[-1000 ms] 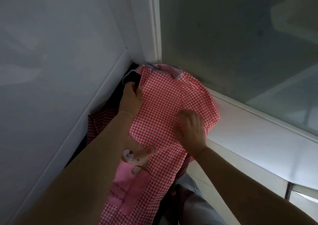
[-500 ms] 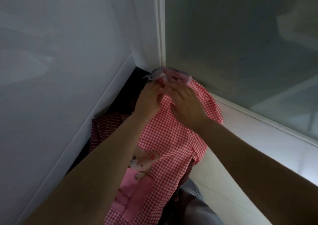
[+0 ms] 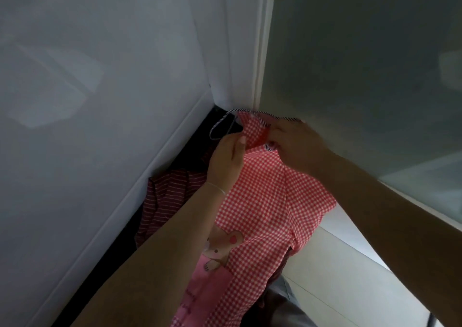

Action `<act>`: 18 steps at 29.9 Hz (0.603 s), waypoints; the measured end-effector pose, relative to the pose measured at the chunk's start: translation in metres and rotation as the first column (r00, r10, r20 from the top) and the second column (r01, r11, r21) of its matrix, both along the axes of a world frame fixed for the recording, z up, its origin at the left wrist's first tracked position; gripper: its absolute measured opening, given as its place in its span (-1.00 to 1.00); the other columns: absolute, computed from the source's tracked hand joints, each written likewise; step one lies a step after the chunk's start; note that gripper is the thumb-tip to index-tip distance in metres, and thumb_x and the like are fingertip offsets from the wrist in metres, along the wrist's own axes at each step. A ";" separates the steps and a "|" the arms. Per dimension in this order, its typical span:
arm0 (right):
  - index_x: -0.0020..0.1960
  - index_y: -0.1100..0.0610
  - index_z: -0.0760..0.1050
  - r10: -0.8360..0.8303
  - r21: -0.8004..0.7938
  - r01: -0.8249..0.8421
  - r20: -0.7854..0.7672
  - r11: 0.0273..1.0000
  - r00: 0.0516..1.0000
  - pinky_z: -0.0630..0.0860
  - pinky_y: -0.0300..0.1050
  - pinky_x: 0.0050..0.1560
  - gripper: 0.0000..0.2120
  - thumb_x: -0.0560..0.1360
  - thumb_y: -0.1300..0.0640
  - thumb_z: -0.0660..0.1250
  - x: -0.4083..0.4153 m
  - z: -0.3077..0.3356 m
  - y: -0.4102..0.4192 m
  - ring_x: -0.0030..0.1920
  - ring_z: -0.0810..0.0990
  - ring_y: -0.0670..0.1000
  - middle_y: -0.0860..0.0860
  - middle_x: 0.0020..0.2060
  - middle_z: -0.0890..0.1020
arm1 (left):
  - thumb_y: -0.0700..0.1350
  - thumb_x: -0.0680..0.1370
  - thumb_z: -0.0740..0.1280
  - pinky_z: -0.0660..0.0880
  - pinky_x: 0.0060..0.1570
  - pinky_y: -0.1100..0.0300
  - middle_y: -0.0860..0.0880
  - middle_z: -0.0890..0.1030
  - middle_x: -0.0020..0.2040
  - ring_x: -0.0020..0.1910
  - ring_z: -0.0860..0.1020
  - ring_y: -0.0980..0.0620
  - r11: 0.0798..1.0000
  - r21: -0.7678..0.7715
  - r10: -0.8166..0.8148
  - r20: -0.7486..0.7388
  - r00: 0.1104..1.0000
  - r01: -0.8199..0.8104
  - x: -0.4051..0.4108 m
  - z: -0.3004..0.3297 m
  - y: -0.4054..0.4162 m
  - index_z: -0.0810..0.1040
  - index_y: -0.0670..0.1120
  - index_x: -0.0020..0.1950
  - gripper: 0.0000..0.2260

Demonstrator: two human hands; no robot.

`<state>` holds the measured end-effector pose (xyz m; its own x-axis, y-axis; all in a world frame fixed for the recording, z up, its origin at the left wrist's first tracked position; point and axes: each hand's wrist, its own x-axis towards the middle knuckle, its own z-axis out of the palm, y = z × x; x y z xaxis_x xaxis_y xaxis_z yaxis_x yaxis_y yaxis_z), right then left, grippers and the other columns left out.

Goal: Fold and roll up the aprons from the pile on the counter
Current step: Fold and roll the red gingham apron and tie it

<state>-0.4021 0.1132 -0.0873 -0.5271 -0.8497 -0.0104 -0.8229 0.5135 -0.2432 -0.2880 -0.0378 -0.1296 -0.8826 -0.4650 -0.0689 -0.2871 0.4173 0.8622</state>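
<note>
Two hands at the top edge of one red gingham apron.

The left hand (image 3: 226, 162) and right hand (image 3: 295, 146) each pinch the red gingham apron (image 3: 265, 201), which lies over a dark striped apron (image 3: 166, 196) on the tabletop corner.

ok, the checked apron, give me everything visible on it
The checked apron is thin red-and-white gingham cloth with a pink pocket panel bearing a bear picture and dark-and-white striped trim along its top edge. A striped cord loop sticks out at the top left. It lies draped over the pile in the counter corner, its lower part hanging toward the camera. The left hand and right hand both pinch its top edge, bunching the cloth between them.
</note>
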 end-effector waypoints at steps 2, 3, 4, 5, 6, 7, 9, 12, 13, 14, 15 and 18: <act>0.06 0.08 0.53 -0.144 -0.097 0.160 0.157 0.982 0.977 0.51 0.03 -0.01 -0.83 0.53 0.18 0.21 0.001 0.002 0.001 0.02 0.57 0.15 0.07 0.13 0.52 | 0.06 0.55 0.30 0.49 0.02 0.09 0.01 0.55 0.04 -0.04 0.54 0.10 1.000 0.018 0.004 0.122 0.993 -0.007 -0.010 0.005 -0.003 0.48 -0.02 0.08 -0.80; 0.10 0.08 0.49 -0.212 -0.110 0.237 0.204 0.965 0.956 0.51 0.04 -0.01 -0.83 0.55 0.14 0.18 0.000 0.003 -0.002 0.00 0.57 0.13 0.05 0.12 0.52 | 0.06 0.52 0.34 0.47 0.01 0.14 0.03 0.54 0.08 -0.02 0.53 0.12 0.999 0.038 -0.012 0.175 0.985 0.006 -0.013 0.007 -0.004 0.45 -0.01 0.15 -0.73; 0.14 0.09 0.45 -0.270 -0.106 0.301 0.237 0.948 0.933 0.51 0.05 0.01 -0.80 0.58 0.06 0.15 -0.002 0.005 -0.006 0.00 0.57 0.12 0.04 0.09 0.53 | 0.06 0.51 0.35 0.45 0.02 0.16 0.05 0.54 0.09 0.00 0.52 0.12 0.999 0.041 -0.025 0.207 0.978 0.017 -0.017 0.009 -0.004 0.43 -0.01 0.20 -0.68; 0.16 0.09 0.41 -0.320 -0.084 0.354 0.271 0.932 0.908 0.50 0.04 0.02 -0.74 0.59 -0.04 0.14 -0.002 0.007 -0.010 -0.01 0.57 0.09 0.02 0.05 0.53 | 0.06 0.51 0.34 0.45 0.04 0.14 0.05 0.56 0.08 0.01 0.52 0.09 1.000 0.004 -0.025 0.234 0.972 0.025 -0.019 0.009 -0.002 0.44 -0.03 0.22 -0.67; 0.18 0.08 0.37 -0.349 -0.062 0.383 0.301 0.922 0.888 0.50 0.02 0.03 -0.66 0.58 -0.15 0.13 -0.005 0.010 -0.016 -0.01 0.56 0.06 0.00 0.03 0.54 | 0.05 0.53 0.31 0.46 0.05 0.11 0.02 0.58 0.05 0.02 0.53 0.04 0.996 -0.076 -0.023 0.239 0.971 0.042 -0.021 0.011 0.000 0.47 -0.04 0.19 -0.71; 0.20 0.05 0.35 -0.358 -0.042 0.391 0.322 0.919 0.877 0.50 0.01 0.03 -0.59 0.54 -0.23 0.14 -0.005 0.011 -0.021 -0.01 0.56 0.06 0.00 0.02 0.55 | 0.03 0.54 0.28 0.45 0.02 0.09 0.00 0.60 0.00 0.00 0.53 0.00 0.982 -0.177 -0.027 0.247 0.969 0.073 -0.021 0.010 0.002 0.51 -0.06 0.11 -0.77; 0.26 0.02 0.29 -0.355 -0.017 0.385 0.351 0.923 0.866 0.51 0.03 0.05 -0.48 0.48 -0.31 0.21 -0.007 0.012 -0.032 0.03 0.57 0.12 0.06 0.05 0.58 | -0.04 0.56 0.23 0.40 -0.13 0.12 -0.03 0.59 -0.15 -0.08 0.50 -0.04 0.907 -0.406 -0.022 0.212 0.977 0.108 -0.021 0.009 0.005 0.59 -0.09 -0.04 -0.81; 0.39 0.03 0.19 -0.341 0.046 0.345 0.325 0.937 0.882 0.51 0.06 0.10 -0.42 0.49 -0.18 0.27 -0.010 0.009 -0.046 0.10 0.58 0.20 0.14 0.12 0.59 | -0.06 0.49 0.22 0.45 -0.31 0.06 -0.03 0.57 -0.28 -0.24 0.47 -0.05 0.790 -0.608 -0.057 0.058 0.997 0.081 -0.016 -0.003 0.004 0.63 -0.09 -0.16 -0.79; 0.40 0.04 0.18 -0.338 0.077 0.330 0.281 0.941 0.898 0.52 0.05 0.09 -0.48 0.52 -0.08 0.26 -0.011 0.008 -0.049 0.09 0.58 0.21 0.15 0.12 0.59 | -0.06 0.49 0.23 0.46 -0.32 0.08 -0.04 0.58 -0.28 -0.26 0.48 -0.06 0.763 -0.644 -0.082 -0.008 0.997 0.058 -0.014 -0.007 0.004 0.63 -0.10 -0.18 -0.79; 0.39 0.04 0.20 -0.337 0.105 0.321 0.228 0.941 0.913 0.52 0.03 0.05 -0.54 0.54 0.01 0.24 -0.013 0.008 -0.050 0.06 0.59 0.21 0.16 0.10 0.59 | -0.07 0.49 0.23 0.45 -0.32 0.12 -0.06 0.59 -0.27 -0.27 0.49 -0.06 0.744 -0.667 -0.117 -0.058 0.991 0.049 -0.011 -0.009 0.005 0.63 -0.12 -0.19 -0.78; 0.36 0.05 0.22 -0.339 0.121 0.322 0.168 0.939 0.926 0.51 0.01 0.01 -0.59 0.55 0.08 0.22 -0.015 0.007 -0.050 0.03 0.60 0.22 0.17 0.07 0.60 | -0.08 0.51 0.23 0.44 -0.31 0.15 -0.07 0.61 -0.26 -0.28 0.52 -0.05 0.737 -0.675 -0.152 -0.102 0.983 0.044 -0.008 -0.009 0.006 0.62 -0.14 -0.18 -0.78; 0.28 0.06 0.24 -0.339 0.151 0.331 0.030 0.932 0.940 0.47 -0.04 -0.10 -0.69 0.55 0.15 0.17 -0.021 0.006 -0.048 -0.03 0.61 0.22 0.16 0.00 0.61 | -0.09 0.54 0.21 0.48 -0.28 0.17 -0.06 0.63 -0.25 -0.30 0.56 -0.03 0.744 -0.666 -0.228 -0.170 0.959 0.059 -0.005 -0.011 0.008 0.63 -0.16 -0.13 -0.76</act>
<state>-0.4231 0.0652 -0.0810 -0.7760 -0.6115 -0.1542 -0.5847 0.7893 -0.1874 -0.2926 -0.0300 -0.1409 -0.8929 -0.1874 0.4095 -0.0106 0.9178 0.3970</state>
